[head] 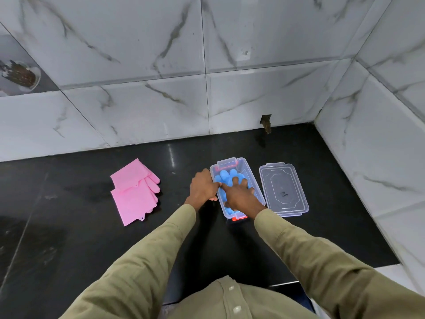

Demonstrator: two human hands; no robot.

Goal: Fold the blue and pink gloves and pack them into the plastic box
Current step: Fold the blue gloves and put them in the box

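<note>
1. Two hands work at a clear plastic box (249,178) on a black countertop (92,238): the right hand (240,195) lies spread, palm down, inside it, pressing on the blue gloves (226,177), while the left hand (203,187) is curled against the box's 9 o'clock wall, apparently steadying it.
2. The blue gloves sit bunched in the box, fingertips toward its 12 o'clock end; how neatly they are folded cannot be told.
3. The pink gloves (134,192) lie flat and overlapped on the counter, well apart at the box's 9 o'clock, not yet folded.
4. The clear lid (284,188) rests just beside the box at 3 o'clock.
5. By the look of things, the blue half is nearly packed; the next move calls for freeing both hands, reaching to 9 o'clock and folding the pink pair small enough to fit on top.
</note>
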